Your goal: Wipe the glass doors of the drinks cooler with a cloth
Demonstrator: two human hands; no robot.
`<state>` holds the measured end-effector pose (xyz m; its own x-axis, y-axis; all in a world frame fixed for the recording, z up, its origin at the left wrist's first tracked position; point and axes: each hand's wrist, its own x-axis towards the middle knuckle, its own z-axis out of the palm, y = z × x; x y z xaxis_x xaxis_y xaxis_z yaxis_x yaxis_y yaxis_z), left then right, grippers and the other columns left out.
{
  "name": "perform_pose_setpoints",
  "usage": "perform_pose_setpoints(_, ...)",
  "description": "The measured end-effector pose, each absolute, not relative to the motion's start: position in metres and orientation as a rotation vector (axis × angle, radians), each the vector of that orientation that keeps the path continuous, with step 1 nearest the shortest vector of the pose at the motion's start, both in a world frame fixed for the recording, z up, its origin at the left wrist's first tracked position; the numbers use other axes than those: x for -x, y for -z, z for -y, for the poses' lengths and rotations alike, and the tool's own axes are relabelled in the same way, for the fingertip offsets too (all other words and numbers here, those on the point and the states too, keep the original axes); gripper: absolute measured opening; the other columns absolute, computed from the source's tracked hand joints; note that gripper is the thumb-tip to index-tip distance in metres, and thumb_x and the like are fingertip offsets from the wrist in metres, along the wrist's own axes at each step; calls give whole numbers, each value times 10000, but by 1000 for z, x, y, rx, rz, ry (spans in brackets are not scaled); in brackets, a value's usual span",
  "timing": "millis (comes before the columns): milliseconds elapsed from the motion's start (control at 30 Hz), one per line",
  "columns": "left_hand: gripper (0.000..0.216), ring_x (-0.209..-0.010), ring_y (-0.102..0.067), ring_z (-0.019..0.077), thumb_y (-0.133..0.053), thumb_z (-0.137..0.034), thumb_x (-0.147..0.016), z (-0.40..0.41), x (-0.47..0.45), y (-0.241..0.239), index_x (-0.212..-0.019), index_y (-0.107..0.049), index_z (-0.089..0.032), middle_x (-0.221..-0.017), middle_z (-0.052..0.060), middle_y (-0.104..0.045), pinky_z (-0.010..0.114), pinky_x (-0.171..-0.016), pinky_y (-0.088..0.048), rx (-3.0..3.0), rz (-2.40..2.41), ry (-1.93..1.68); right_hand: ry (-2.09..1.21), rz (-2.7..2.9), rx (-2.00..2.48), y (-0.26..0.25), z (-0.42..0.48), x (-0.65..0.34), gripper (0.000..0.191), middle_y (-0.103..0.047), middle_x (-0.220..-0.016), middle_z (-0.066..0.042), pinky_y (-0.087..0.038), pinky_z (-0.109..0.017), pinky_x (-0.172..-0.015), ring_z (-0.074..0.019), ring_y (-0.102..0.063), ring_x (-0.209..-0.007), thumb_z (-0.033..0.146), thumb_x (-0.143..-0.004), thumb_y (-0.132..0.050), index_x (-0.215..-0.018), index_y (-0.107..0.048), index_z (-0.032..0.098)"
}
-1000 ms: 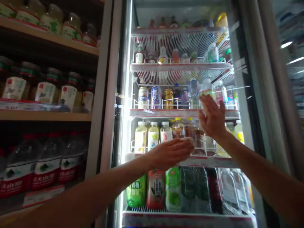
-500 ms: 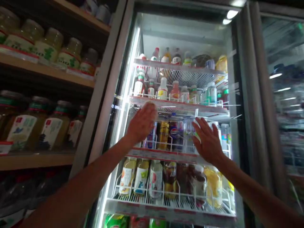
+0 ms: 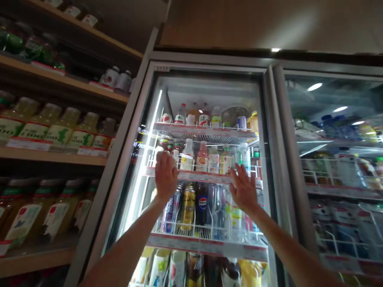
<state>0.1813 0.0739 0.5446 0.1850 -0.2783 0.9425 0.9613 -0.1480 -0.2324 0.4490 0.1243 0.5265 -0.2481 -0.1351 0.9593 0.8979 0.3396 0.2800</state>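
Both arms reach up in front of a lit drinks fridge with a glass door (image 3: 206, 89). My left hand (image 3: 166, 175) is raised near the left part of the glass, at the height of the second shelf. Its fingers are curled together, and a pale patch shows at their tips; what it is, I cannot make out. My right hand (image 3: 243, 189) is open with fingers spread, palm toward the glass on the right side. Whether it touches the pane is unclear. Behind the hands stand a gold can (image 3: 188, 205), a dark cola bottle (image 3: 202, 203) and a pink-red bottle (image 3: 202, 157).
To the left, wooden shelves (image 3: 60, 154) carry rows of juice bottles (image 3: 56, 211). A second fridge door (image 3: 335, 131) with drinks behind it adjoins on the right. A brown panel (image 3: 239, 26) runs above the fridges. A metal frame (image 3: 279, 159) separates the two doors.
The view has tilted upward and moved back, so the fridge top and brown panel show. Against the shelves, both hands are higher. My right hand stays spread.
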Motion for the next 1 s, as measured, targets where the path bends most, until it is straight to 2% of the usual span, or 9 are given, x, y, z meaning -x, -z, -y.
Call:
perform_pose_setpoints(133, 539, -1384, -222, 181, -394, -256, -872, -81, -218, -562, -1398, -277, -256, -1436, 42, -396, 384, -1074, -363, 1428, 641, 988, 1124, 1505, 668, -526, -128, -450, 615, -353, -1458, -143, -177, -553, -1086, -287, -210, -1394, 282, -898, -401, -1458, -165, 185)
perform_pose_setpoints(200, 527, -1372, -256, 181, -357, -250, -886, -77, -211, -579, -1403, -258, -251, -1423, 53, -414, 403, -1086, -345, 1345, 672, 1047, 1092, 1537, 650, -525, -126, -448, 631, -339, -1468, -127, -175, -544, -1092, -281, -195, -1399, 276, -897, -402, -1464, -138, 197)
perform_pose_setpoints(333, 579, -1410, -87, 267, -254, -156, -883, -71, -205, -602, -1436, -87, -118, -1493, 183, -224, 590, -1102, -219, 1102, 838, 1264, 1034, 1573, 631, -523, -121, -447, 655, -323, -1475, -121, -136, -555, -1105, -287, -200, -1397, 257, -889, -411, -1469, -114, 195)
perform_pose_setpoints(400, 578, -1413, -63, 242, -298, -184, -883, -80, -228, -602, -1433, -125, -143, -1496, 148, -238, 526, -1103, -279, 1114, 849, 1226, 1038, 1591, 584, -523, -121, -451, 667, -348, -1462, -126, -134, -547, -1110, -274, -224, -1391, 240, -890, -406, -1472, -85, 186)
perform_pose_setpoints(533, 535, -1393, -192, 176, -371, -274, -886, -96, -258, -614, -1405, -247, -224, -1460, 41, -354, 376, -1106, -325, 1430, 643, 845, 1064, 1558, 542, -528, -127, -473, 669, -385, -1443, -120, -176, -518, -1107, -255, -259, -1381, 246, -894, -397, -1473, -66, 197)
perform_pose_setpoints(700, 558, -1410, -48, 269, -297, -185, -888, -95, -240, -640, -1427, -164, -129, -1508, 139, -206, 566, -1116, -222, 1150, 830, 1289, 1100, 1516, 608, -542, -137, -503, 650, -363, -1458, -105, -178, -516, -1109, -261, -280, -1372, 261, -903, -386, -1473, -76, 228)
perform_pose_setpoints(767, 562, -1410, -46, 261, -340, -217, -886, -100, -259, -627, -1425, -192, -160, -1513, 105, -208, 519, -1112, -277, 1213, 846, 1257, 1094, 1495, 596, -543, -138, -507, 632, -343, -1469, -102, -195, -509, -1106, -260, -277, -1373, 267, -909, -371, -1473, -88, 227)
perform_pose_setpoints(900, 525, -1401, -151, 215, -363, -255, -889, -107, -293, -605, -1400, -272, -175, -1475, 52, -324, 421, -1119, -306, 1525, 584, 824, 1103, 1450, 537, -541, -139, -508, 612, -312, -1486, -91, -210, -485, -1111, -256, -282, -1372, 260, -907, -367, -1470, -129, 222)
perform_pose_setpoints(1000, 507, -1404, -142, 224, -328, -251, -904, -101, -273, -616, -1401, -267, -172, -1470, 74, -328, 470, -1109, -307, 1336, 782, 1105, 1083, 1459, 516, -538, -139, -508, 613, -310, -1487, -84, -201, -474, -1120, -251, -282, -1372, 260, -904, -372, -1469, -138, 221)
